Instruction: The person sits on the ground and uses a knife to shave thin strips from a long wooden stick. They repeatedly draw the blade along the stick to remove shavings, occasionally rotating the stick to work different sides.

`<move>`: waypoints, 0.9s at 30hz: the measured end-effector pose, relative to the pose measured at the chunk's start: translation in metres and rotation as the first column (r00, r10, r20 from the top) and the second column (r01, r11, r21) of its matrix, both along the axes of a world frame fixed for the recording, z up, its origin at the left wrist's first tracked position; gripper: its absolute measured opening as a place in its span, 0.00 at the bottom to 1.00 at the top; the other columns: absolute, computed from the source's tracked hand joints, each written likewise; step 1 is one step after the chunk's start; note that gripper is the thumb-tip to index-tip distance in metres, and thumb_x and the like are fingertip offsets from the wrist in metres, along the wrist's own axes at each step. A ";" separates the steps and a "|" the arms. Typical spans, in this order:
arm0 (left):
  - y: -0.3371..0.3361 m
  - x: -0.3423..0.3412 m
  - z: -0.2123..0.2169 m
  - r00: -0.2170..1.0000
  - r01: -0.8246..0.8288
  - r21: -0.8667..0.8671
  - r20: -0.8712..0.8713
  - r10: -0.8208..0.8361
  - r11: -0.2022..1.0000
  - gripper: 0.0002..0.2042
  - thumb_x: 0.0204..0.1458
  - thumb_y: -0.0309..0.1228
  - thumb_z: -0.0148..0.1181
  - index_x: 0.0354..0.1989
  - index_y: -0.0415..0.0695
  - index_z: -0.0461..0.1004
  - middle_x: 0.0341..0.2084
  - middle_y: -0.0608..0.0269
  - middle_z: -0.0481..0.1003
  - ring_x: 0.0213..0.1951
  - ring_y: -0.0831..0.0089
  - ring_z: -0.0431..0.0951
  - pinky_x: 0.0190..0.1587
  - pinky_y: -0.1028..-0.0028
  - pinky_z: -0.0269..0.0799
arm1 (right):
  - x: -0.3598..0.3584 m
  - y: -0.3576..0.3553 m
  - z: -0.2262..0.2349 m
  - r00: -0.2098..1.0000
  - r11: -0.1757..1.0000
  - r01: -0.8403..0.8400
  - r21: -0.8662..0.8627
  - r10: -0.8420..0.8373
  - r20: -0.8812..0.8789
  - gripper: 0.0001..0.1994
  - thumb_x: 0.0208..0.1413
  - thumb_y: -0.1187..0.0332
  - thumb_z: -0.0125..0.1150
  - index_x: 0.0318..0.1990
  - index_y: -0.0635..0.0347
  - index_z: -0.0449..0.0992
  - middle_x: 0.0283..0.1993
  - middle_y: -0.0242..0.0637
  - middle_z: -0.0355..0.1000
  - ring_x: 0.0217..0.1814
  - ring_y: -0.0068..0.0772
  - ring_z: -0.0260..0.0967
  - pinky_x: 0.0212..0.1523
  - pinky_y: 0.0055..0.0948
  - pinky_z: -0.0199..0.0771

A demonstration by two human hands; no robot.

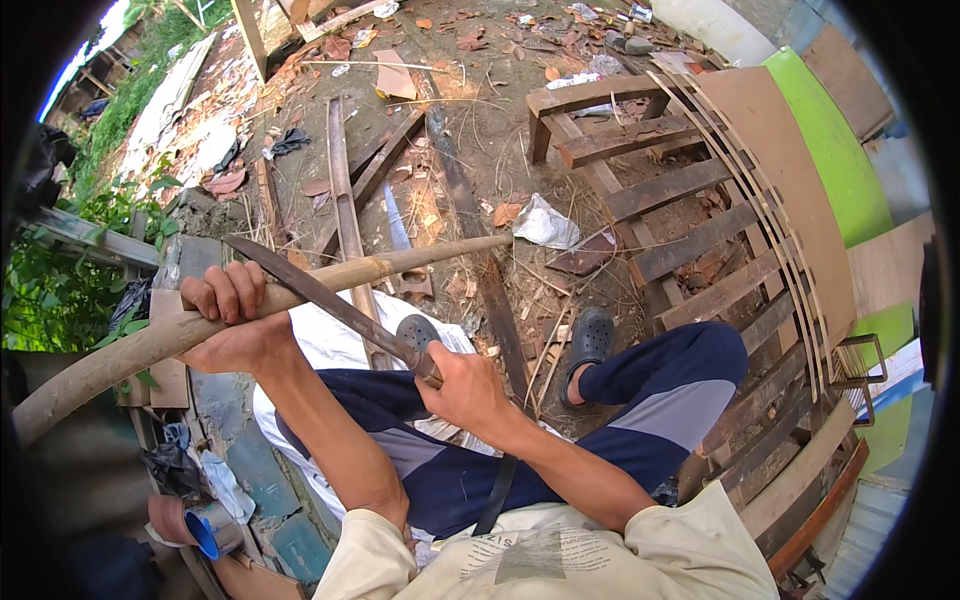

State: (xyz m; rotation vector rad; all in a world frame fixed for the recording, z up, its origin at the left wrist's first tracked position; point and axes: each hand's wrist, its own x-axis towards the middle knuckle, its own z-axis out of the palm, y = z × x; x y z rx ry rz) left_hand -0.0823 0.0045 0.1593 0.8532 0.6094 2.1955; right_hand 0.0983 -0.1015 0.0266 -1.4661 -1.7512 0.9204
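Observation:
My left hand (pixel 235 322) is wrapped around a long bamboo pole (pixel 420 257), which slants from the lower left up to a narrower tip near the middle of the view. In my right hand (pixel 472 395) is the handle of a machete (pixel 325 298). Its dark blade points up and left, crossing over the pole just right of my left fist. Blade and pole overlap here; whether the edge bites into the bamboo I cannot tell. Below them a white sack (pixel 300 405) lies under my seated legs.
A slatted wooden frame (pixel 695 245) stands at my right, with long thin strips (pixel 770 205) lying along it. Ahead, wooden beams (pixel 345 190), a saw blade (pixel 397 222), a crumpled white bag (pixel 545 222) and wood chips litter the dirt. A blue-rimmed cup (pixel 205 535) sits at lower left.

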 end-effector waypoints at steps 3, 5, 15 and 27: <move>0.000 0.002 0.000 1.000 -0.015 -0.018 -0.004 0.015 1.000 0.24 0.57 0.57 0.37 0.17 0.52 0.52 0.09 0.72 0.48 0.12 0.80 0.46 0.17 0.77 0.43 | 0.011 0.017 -0.055 0.982 0.949 0.182 -0.258 -0.188 -0.002 0.12 0.50 0.66 0.63 0.33 0.66 0.72 0.23 0.58 0.73 0.29 0.59 0.75 0.31 0.49 0.73; 0.001 0.003 0.002 1.000 -0.021 -0.024 -0.001 0.021 0.999 0.23 0.56 0.56 0.37 0.17 0.52 0.51 0.09 0.72 0.48 0.12 0.79 0.46 0.17 0.76 0.42 | 0.028 0.023 -0.068 0.961 0.947 0.268 -0.176 -0.250 0.118 0.12 0.51 0.65 0.62 0.32 0.67 0.72 0.22 0.57 0.73 0.27 0.60 0.75 0.31 0.49 0.73; -0.001 0.012 0.007 0.999 -0.042 -0.044 0.030 0.044 0.998 0.21 0.54 0.52 0.36 0.16 0.51 0.51 0.09 0.71 0.48 0.12 0.78 0.46 0.18 0.76 0.42 | 0.006 0.012 -0.055 0.952 0.924 0.228 -0.306 -0.278 -0.128 0.10 0.49 0.67 0.63 0.32 0.64 0.73 0.22 0.55 0.73 0.28 0.62 0.73 0.31 0.48 0.73; 0.014 0.012 -0.002 0.948 -0.314 0.059 -0.025 0.316 0.947 0.44 0.43 0.81 0.36 0.40 0.46 0.64 0.19 0.68 0.59 0.15 0.78 0.55 0.18 0.75 0.50 | 0.036 0.011 -0.069 0.975 0.935 0.216 -0.282 -0.222 0.010 0.12 0.49 0.66 0.60 0.33 0.68 0.73 0.25 0.59 0.72 0.32 0.65 0.73 0.35 0.52 0.70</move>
